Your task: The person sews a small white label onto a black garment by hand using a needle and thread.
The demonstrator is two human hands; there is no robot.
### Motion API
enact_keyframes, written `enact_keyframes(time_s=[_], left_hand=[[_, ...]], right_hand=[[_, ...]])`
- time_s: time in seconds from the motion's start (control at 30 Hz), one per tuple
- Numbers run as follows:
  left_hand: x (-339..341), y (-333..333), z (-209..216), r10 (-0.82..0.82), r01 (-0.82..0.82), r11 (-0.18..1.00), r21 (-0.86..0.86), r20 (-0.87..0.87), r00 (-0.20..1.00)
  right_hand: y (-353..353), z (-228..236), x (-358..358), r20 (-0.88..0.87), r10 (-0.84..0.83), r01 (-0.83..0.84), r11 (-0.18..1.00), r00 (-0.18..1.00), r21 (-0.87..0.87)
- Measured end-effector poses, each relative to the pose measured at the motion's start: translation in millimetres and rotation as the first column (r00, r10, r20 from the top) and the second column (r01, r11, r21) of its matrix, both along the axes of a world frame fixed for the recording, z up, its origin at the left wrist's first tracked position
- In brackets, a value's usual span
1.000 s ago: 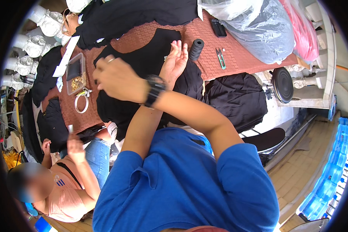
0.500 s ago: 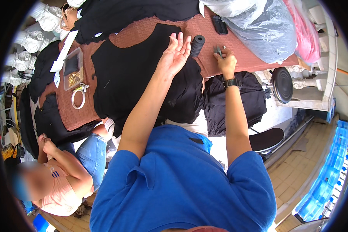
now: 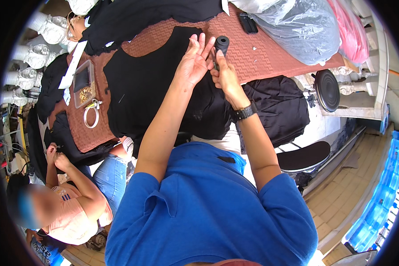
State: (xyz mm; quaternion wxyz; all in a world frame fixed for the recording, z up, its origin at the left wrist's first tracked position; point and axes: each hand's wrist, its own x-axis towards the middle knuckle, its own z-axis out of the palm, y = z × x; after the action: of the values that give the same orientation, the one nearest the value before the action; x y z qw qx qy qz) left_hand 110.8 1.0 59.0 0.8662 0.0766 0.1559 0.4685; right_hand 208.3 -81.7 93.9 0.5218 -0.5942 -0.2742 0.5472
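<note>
From here I see the black cloth (image 3: 150,91) already spread over the red-brown table (image 3: 270,55), with a short pale line, maybe thread, lying on it. The person's left hand (image 3: 191,66) is palm up above the cloth, fingers loosely parted; I can't tell whether they pinch a thread. The right hand (image 3: 227,79) is close beside it, fingers curled around a slim dark tool (image 3: 215,60), mostly hidden, just below the black spool (image 3: 221,43). So the laying out looks done, while the handwork seems midway; no cut or stitch shows, and how much remains I can't judge.
</note>
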Motion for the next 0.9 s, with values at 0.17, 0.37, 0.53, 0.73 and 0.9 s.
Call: enact_keyframes(time_s=[0.17, 0.37, 0.53, 0.73, 0.9], left_hand=[[-4, 0, 2, -0.007, 0.011, 0.998, 0.057, -0.061, 0.998], [-5, 4, -9, -0.015, 0.02, 0.991, 0.134, -0.034, 0.999], [-5, 4, -7, 0.002, 0.005, 0.988, 0.155, -0.049, 0.999], [-8, 5, -8, -0.01, 0.018, 0.983, 0.183, -0.04, 0.999], [-9, 4, -7, 0.004, 0.006, 0.987, 0.163, -0.06, 0.998]], right_hand=[[12, -2, 0, -0.097, -0.037, 0.034, 0.999, 0.995, -0.026], [18, 0, -1, -0.079, -0.074, 0.073, 0.997, 0.994, -0.012], [23, 0, 0, -0.061, -0.078, 0.077, 0.997, 0.995, -0.02], [28, -1, 0, -0.07, -0.102, 0.099, 0.994, 0.992, -0.045], [29, -1, 2, -0.057, -0.092, 0.088, 0.994, 0.994, -0.07]])
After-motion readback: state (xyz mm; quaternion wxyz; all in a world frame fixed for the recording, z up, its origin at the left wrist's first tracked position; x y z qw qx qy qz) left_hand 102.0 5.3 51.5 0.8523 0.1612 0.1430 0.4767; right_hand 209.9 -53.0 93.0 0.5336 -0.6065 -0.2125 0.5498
